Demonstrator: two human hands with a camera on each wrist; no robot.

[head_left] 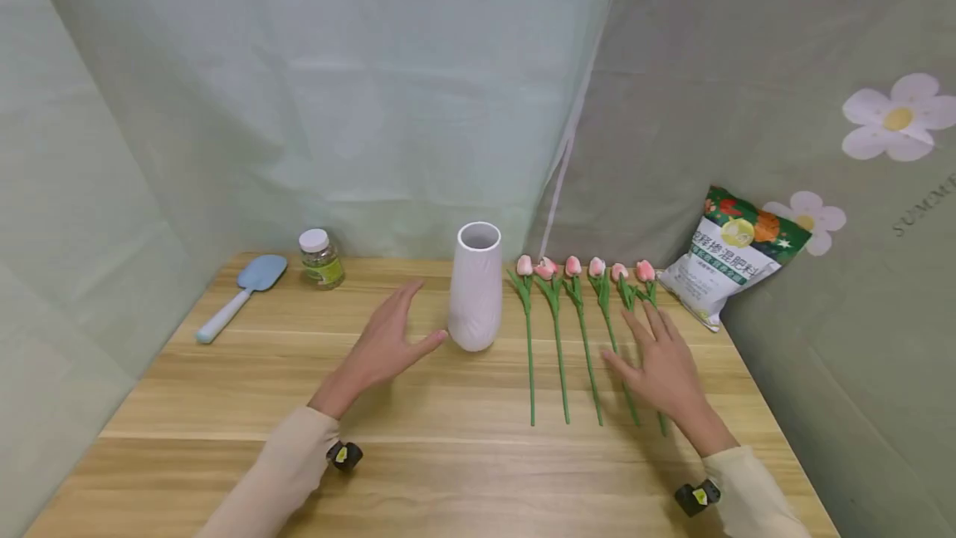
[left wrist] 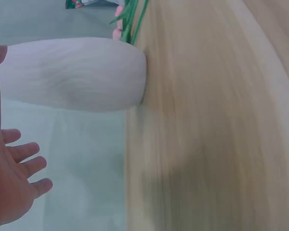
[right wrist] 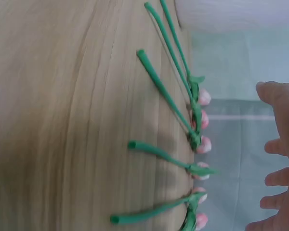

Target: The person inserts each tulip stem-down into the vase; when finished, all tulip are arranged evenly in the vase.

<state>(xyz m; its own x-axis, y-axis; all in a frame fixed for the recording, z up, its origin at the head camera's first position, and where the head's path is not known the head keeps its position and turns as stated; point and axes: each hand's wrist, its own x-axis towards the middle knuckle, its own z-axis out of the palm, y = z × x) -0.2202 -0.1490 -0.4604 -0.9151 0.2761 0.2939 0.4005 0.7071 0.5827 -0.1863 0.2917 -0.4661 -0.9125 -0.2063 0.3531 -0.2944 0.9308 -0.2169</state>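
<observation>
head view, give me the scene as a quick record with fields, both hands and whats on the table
left hand: open, left of the vase, thumb toward it; contact unclear
right hand: spread over the rightmost tulips, gripping none
vase: white, upright, no stems in it
tulips: six, pink-and-white heads, green stems, lying in a row right of the vase
jar: white lid, green label, upright, between trowel and vase
trowel: blue blade, pale handle, lying far left
bag: printed packet, tilted, back right corner
table: wood-grain top
</observation>
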